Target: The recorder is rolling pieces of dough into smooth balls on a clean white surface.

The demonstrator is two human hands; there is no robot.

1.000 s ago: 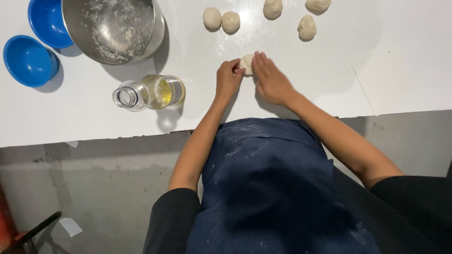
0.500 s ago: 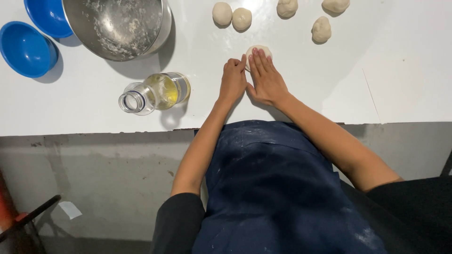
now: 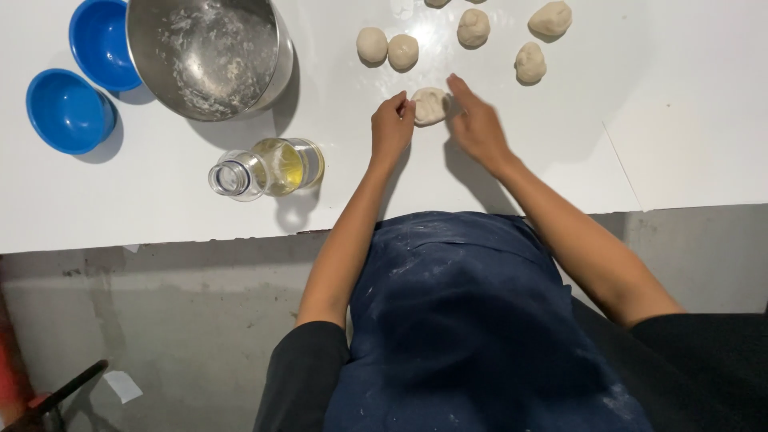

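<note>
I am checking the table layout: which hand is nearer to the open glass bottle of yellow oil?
Left. The left hand is to the right of the glass bottle, a little farther up the table. The right hand is farther right, beyond the flattened dough piece.

Just one head-worn view, looking pretty much straight down from above at the white worktop, fairly close, dark apron filling the bottom.

white table | on it: dough balls, steel bowl, two blue bowls, oil bottle
</note>
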